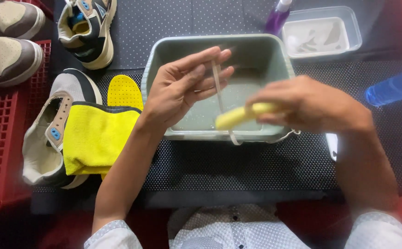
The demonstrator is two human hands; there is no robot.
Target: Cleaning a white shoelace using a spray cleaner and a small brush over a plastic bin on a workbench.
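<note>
Lace [220,94]: pale, flat, runs from the left hand's fingers down across the tub and over its near rim, end hanging just outside. Left hand [189,85] over the tub, fingers mostly extended, fingertips pinching the lace's upper end. Right hand [309,103] motion-blurred, closed around a yellow brush [238,116] whose tip sits against the lace low down, above the water.

Tub [152,62]: grey-green, rectangular, shallow cloudy water inside. A second lace end [286,136] droops over the near right corner.

Left of tub: yellow insole [124,91] flat on the mat, partly under a folded yellow cloth [95,140]. Cloth overlaps a grey-beige sneaker [48,133], laces out. Another sneaker [88,30], black and cream with blue eyelets, farther back. Two brown-tan shoes [9,39] on a red crate [2,138], far left.

Behind tub, right: clear plastic container [323,32], rectangular, something pale inside, can't tell what. Purple spray bottle [278,16] just beside its left edge, label unreadable. Blue bottle [394,85] lying at the right edge, blurred.

All on a black dotted mat [238,166]. White object [332,146] peeks out beside the right wrist; can't identify.
</note>
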